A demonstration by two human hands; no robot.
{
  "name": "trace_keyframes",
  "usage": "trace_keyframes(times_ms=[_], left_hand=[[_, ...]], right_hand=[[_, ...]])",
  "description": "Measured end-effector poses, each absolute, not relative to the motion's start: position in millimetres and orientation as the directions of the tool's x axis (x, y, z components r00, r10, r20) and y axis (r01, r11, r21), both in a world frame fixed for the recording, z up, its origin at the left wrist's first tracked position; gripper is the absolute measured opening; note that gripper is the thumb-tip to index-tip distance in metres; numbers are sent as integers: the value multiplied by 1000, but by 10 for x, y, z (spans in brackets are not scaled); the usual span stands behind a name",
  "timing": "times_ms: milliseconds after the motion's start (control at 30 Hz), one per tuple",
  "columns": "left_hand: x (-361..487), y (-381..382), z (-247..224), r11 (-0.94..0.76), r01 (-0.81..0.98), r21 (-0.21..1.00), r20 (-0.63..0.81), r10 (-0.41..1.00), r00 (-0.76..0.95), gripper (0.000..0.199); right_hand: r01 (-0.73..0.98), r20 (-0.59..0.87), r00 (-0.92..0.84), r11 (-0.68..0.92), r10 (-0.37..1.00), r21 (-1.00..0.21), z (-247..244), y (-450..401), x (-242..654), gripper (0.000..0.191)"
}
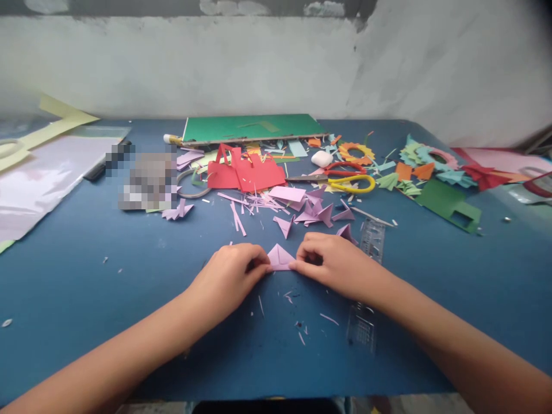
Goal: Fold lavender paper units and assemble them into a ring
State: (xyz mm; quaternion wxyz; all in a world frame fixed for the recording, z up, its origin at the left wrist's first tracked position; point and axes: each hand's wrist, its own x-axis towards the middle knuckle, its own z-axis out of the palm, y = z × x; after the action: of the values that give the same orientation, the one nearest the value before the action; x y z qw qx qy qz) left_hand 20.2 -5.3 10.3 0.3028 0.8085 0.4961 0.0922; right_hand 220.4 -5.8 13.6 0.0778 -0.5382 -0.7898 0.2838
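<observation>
A small folded purple paper, triangular with its point away from me, lies on the blue table. My left hand pinches its left corner between thumb and fingers. At the right corner, my right hand grips the same piece with thumb and fingertips. Just beyond it sit several folded purple pieces and thin purple strips. A clear plastic ruler lies partly beneath my right forearm.
Scissors with red and yellow handles lie beyond my hands, beside red paper and a white eraser. A green board is at the back of the blue table. Paper rings and green card are to the right.
</observation>
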Motion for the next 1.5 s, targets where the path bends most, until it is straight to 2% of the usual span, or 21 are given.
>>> trace_keyframes(times_ms=[333,533,600,700,800,933,1000,1200,1367,1500], left_hand=[[248,-18,227,-285,842,459,-280,852,441,11],[260,-31,266,-333,866,373,-268,855,444,15],[261,-42,250,-358,870,339,-234,863,447,15],[260,-72,197,-444,847,292,-134,858,496,16],[267,-141,127,-625,751,214,-19,766,643,23],[299,-253,66,-801,598,-16,68,596,800,26],[312,-279,65,-820,568,-69,68,564,823,25],[280,-274,127,-802,585,-124,60,582,811,23],[181,-301,207,-752,632,-187,74,631,772,25],[125,-285,242,-759,632,-155,37,635,772,28]], right_hand=[[890,-287,-346,214,893,-403,155,-85,2164,20],[946,-340,-313,261,887,-192,222,-134,2083,21],[950,-344,-309,269,887,-159,225,-136,2063,22],[949,-335,-310,270,890,-162,220,-126,2056,21],[945,-318,-320,279,893,-168,216,-124,2064,20],[945,-282,-320,286,904,-158,206,-152,2055,21],[947,-267,-316,285,911,-147,196,-167,2043,22],[943,-270,-325,288,906,-167,166,-134,2057,23],[925,-283,-351,285,892,-250,182,-96,2118,15],[899,-280,-388,294,878,-324,190,-100,2157,6]])
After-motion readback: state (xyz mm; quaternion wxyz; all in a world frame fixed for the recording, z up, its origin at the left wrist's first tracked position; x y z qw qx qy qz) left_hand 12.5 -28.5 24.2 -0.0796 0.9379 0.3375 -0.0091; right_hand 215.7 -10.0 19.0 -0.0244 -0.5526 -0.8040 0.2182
